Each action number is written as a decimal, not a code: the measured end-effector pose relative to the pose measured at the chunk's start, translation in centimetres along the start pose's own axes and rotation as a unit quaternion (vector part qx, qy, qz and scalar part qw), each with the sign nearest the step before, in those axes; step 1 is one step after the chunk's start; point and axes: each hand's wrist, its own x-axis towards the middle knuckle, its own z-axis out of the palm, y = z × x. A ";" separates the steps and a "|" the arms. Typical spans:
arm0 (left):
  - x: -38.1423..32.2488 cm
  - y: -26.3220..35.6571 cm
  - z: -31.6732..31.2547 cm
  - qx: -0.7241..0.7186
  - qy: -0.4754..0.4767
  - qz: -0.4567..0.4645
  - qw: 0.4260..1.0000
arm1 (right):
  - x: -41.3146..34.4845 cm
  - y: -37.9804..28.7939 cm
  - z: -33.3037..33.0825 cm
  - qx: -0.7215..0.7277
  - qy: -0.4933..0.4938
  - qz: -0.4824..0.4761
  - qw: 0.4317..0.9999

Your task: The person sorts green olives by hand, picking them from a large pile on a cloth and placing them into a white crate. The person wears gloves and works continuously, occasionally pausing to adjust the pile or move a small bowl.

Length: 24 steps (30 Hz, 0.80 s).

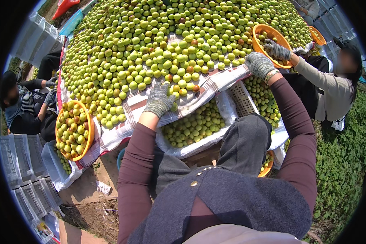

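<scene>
A large heap of green jujube fruits (pixel 134 39), some with brown patches, covers a plaid cloth (pixel 134 106). My left hand (pixel 160 99), in a grey knit glove, rests at the near edge of the heap with fingers spread against a few fruits; whether it grips one cannot be told. My right hand (pixel 260 64), gloved alike, is at the cloth's edge beside the near rim of an orange plastic basket (pixel 286 45) with fruits in it; its fingertips are partly hidden. Below the cloth, a lined white crate (pixel 201 143) holds more green fruits.
A co-worker's gloved hand (pixel 277 49) reaches into the orange basket at right. Another co-worker (pixel 27 103) sits at left, near a full orange basket (pixel 91 131). Plastic crates (pixel 24 155) are stacked at left. A perforated white crate (pixel 242 97) stands under the cloth's right part.
</scene>
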 end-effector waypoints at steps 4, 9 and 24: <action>-0.2 0.1 -0.5 0.014 0.025 -0.021 0.999 | 5.0 -3.1 3.0 0.162 0.037 -0.009 0.986; 0.0 0.0 -0.8 0.004 0.056 -0.012 0.998 | 8.9 -6.1 7.7 0.256 0.092 -0.002 0.962; 0.0 0.6 -0.4 0.015 0.061 -0.026 0.998 | -11.5 5.6 7.1 0.353 0.115 0.221 0.902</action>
